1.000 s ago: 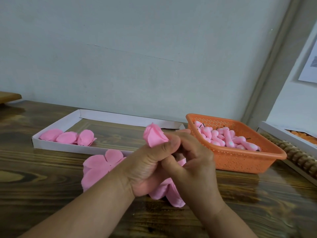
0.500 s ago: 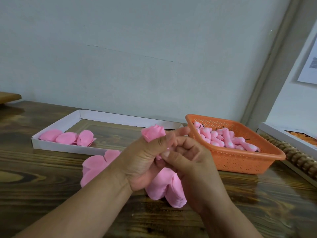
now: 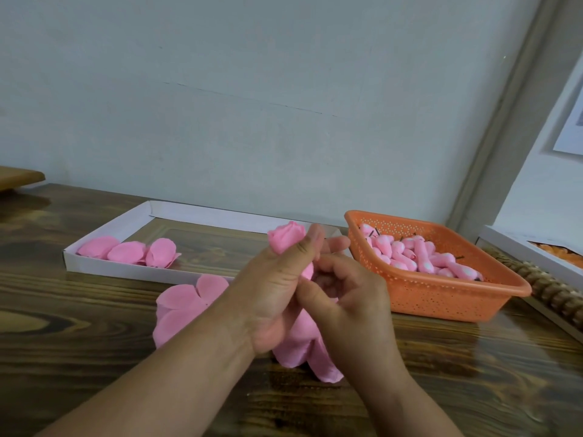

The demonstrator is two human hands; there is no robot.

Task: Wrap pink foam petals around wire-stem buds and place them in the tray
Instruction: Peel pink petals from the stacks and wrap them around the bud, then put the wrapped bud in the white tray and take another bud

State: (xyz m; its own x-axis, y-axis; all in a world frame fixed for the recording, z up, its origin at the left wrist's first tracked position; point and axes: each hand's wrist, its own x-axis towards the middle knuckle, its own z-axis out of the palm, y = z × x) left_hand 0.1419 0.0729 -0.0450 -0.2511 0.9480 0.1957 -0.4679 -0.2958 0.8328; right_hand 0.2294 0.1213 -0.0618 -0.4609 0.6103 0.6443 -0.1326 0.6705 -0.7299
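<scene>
Craft workbench, petal tray (image 3: pixel 104 266) (cardboard), bud basket (image 3: pixel 441 302)

Table (image 3: pixel 79 326): dark-stained wood, pronounced grain, semi-gloss finish with reflections. Tray (image 3: pixel 126 269): white matt cardboard. Petals (image 3: pixel 186 307): pink foam, matt, soft and finely textured. Basket (image 3: pixel 441 298): orange plastic, perforated walls, slight sheen. Buds (image 3: pixel 419 257): pink foam, matt, on dark wire stems. Wall (image 3: pixel 252 89): pale, matt paint.
</scene>
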